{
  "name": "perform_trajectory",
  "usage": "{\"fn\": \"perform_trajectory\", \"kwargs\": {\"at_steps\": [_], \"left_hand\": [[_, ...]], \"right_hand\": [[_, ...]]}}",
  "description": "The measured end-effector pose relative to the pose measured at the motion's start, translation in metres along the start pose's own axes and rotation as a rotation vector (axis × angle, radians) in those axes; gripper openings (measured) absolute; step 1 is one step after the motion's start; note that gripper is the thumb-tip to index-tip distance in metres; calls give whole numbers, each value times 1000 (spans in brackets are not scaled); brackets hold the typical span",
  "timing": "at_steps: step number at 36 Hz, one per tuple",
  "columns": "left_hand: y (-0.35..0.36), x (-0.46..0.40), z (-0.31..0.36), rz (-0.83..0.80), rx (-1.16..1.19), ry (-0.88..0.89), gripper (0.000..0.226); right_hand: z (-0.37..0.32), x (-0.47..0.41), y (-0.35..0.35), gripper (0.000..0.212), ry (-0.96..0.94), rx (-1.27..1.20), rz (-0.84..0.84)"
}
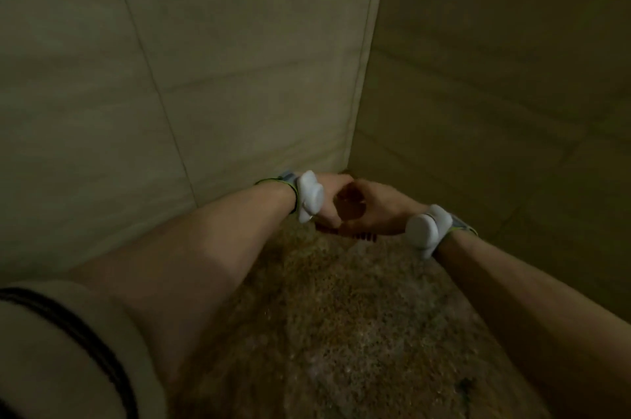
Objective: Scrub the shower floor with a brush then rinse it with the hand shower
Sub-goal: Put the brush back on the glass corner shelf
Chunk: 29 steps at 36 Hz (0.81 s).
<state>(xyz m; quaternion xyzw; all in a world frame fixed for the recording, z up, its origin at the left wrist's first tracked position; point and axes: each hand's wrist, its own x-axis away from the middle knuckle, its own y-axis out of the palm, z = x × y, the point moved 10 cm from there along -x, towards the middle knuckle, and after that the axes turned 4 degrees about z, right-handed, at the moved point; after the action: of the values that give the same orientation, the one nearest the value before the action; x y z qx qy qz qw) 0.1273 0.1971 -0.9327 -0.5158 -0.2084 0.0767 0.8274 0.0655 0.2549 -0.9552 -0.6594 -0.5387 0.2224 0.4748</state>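
Note:
In dim light, both of my hands press together on a scrub brush (362,236) at the far corner of the shower floor (341,333). My left hand (333,196) and my right hand (379,210) are clasped over the brush, so only a dark row of bristles shows beneath them, against the speckled brown floor. Each wrist carries a white device on a strap. The hand shower is out of view.
Large beige wall tiles (170,77) rise on the left and a second tiled wall (495,94) on the right, meeting in a corner right behind my hands. A dark spot (466,384) lies on the floor at the lower right. A light sleeve with a dark stripe (68,333) shows at lower left.

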Motion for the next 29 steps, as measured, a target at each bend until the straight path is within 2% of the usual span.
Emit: {"fn": "perform_trajectory", "kwargs": {"at_steps": [1, 2, 3, 4, 5, 6, 7, 8, 10, 12, 13, 14, 15, 17, 18, 20, 21, 23, 29], "left_hand": [[-39, 7, 14, 27, 43, 15, 46], [-46, 15, 21, 50, 107, 36, 57], [-81, 24, 35, 78, 145, 68, 64], [-116, 31, 45, 95, 173, 65, 67], [-120, 37, 48, 92, 190, 52, 65], [-147, 38, 57, 102, 189, 74, 64], [-183, 48, 70, 92, 167, 62, 64], [-185, 49, 71, 82, 178, 42, 63], [-249, 57, 89, 120, 113, 46, 55], [-274, 66, 97, 132, 127, 28, 50], [-329, 78, 114, 185, 49, 41, 50], [-357, 80, 119, 206, 45, 38, 50], [-355, 89, 126, 192, 60, 47, 51], [-451, 104, 154, 252, 9, 95, 53], [-452, 110, 158, 257, 0, 88, 55], [-528, 123, 186, 277, -41, 137, 59], [-533, 130, 188, 279, -54, 114, 59], [-602, 144, 211, 315, -105, 139, 60], [-713, 169, 235, 435, -138, 105, 59]], "right_hand": [[4, 2, -27, 36, 24, 57, -27], [17, 0, -28, 30, 164, 43, -52], [1, 0, -60, 33, 190, 70, -68], [-22, 8, -98, 44, 52, 154, -28], [-50, 8, -120, 59, -42, 163, 71], [-79, 14, -162, 70, -43, 100, 111], [-100, 39, -203, 76, -30, 89, 50], [-101, 41, -210, 79, -14, 102, 65], [-134, 45, -271, 78, -43, 117, 102], [-152, 49, -293, 75, -65, 81, 120], [-172, 56, -343, 74, -64, 105, 167], [-181, 60, -369, 73, -54, 111, 172], [-188, 66, -368, 73, -72, 103, 162], [-228, 77, -454, 75, -81, 123, 198], [-234, 81, -454, 76, -92, 120, 201], [-272, 94, -524, 78, -110, 95, 221], [-277, 96, -525, 78, -107, 89, 203], [-307, 105, -590, 78, -103, 74, 227], [-368, 116, -690, 73, -170, 120, 311]]}}
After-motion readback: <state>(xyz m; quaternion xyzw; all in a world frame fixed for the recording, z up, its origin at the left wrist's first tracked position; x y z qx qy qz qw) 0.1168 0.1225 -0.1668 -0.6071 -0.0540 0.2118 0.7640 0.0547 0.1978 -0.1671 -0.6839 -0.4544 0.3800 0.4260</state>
